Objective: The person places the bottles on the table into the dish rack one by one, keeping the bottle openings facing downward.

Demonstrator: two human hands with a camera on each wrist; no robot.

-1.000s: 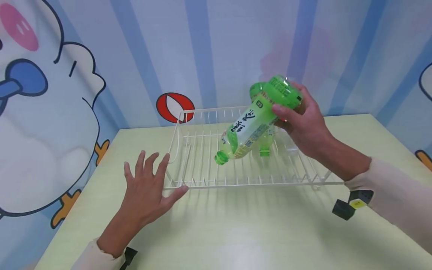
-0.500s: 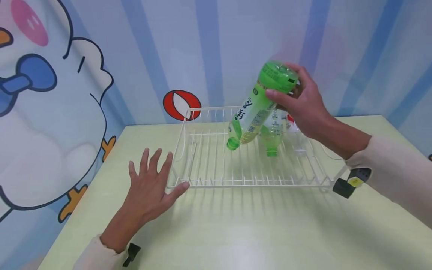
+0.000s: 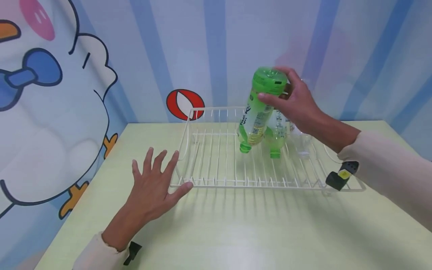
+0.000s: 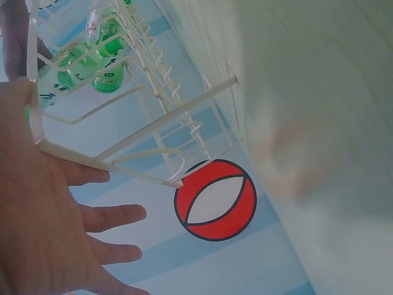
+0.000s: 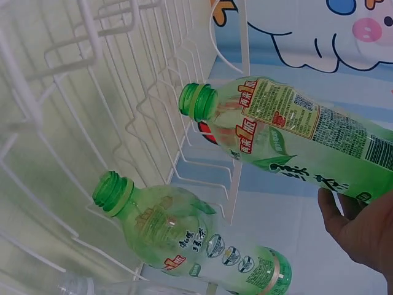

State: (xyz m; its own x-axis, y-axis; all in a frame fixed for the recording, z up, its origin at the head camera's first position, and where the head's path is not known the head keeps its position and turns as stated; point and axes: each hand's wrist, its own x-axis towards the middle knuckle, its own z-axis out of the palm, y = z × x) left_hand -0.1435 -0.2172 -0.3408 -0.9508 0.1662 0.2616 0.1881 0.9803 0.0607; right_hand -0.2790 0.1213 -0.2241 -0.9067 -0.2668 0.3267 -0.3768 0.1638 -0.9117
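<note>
My right hand [image 3: 298,103] grips a green tea bottle [image 3: 258,112] near its base. The bottle is upside down and slightly tilted, its capless green neck low over the white wire rack [image 3: 222,186]. Just right of it, a second green tea bottle [image 5: 184,227] stands neck down among the wires, also uncapped. A clear bottle [image 3: 302,142] is inverted farther right, partly hidden by my right hand and arm. At the rack's front left corner, my left hand [image 3: 152,191] has its fingers spread and its thumb at the rail; the left wrist view shows these straight fingers [image 4: 116,215] beside the frame.
The rack stands on a pale yellow-green table [image 3: 236,228], near the back wall [image 3: 182,48] with blue stripes. A printed red and white ball [image 3: 185,105] shows on the wall behind the rack's left end. A cartoon figure covers the left wall.
The held bottle has swung from a strong slant to nearly vertical, neck down, beside the second green bottle. My left hand stays at the rack's corner while the head view shifts slightly.
</note>
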